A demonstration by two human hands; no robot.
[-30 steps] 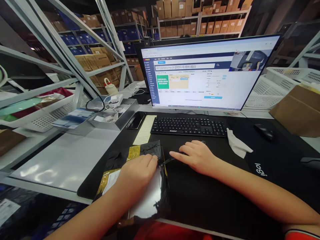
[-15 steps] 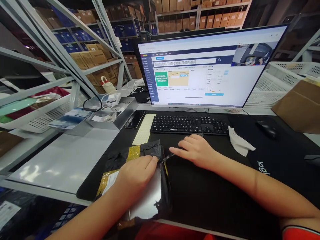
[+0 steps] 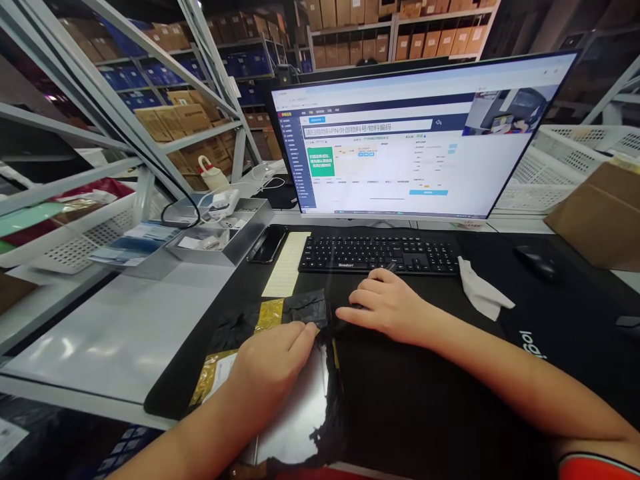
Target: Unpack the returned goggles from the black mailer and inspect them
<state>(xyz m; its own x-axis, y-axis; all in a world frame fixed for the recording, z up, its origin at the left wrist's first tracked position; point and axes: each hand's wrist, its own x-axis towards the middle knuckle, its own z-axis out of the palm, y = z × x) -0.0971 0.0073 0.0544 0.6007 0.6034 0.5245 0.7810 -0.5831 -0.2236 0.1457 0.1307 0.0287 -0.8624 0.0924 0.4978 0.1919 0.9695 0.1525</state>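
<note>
A package in torn black plastic wrap (image 3: 305,307) with yellow tape (image 3: 270,315) lies at the near edge of the desk mat. Through the tear shows a flat silvery surface (image 3: 293,427). My left hand (image 3: 275,353) is closed at the package's upper right part, fingertips gripping the torn plastic. Just right of the package, my right hand (image 3: 385,307) is closed around a slim dark utility knife (image 3: 392,267). Its rear end sticks out above the fingers near the keyboard; the blade end is hard to make out against the dark mat.
A keyboard (image 3: 370,255) lies before a lit monitor (image 3: 390,173). Left of it are a yellowish paper strip (image 3: 287,263), a phone (image 3: 269,244) and a grey tray (image 3: 240,233). A white tissue (image 3: 483,290) and a mouse (image 3: 535,261) lie right; a cardboard box (image 3: 595,213) stands beyond.
My right hand has turned slightly, and the knife's blade end, seen at the torn edge before, is now hardly visible. My left hand stays on the package. The view has shifted slightly.
</note>
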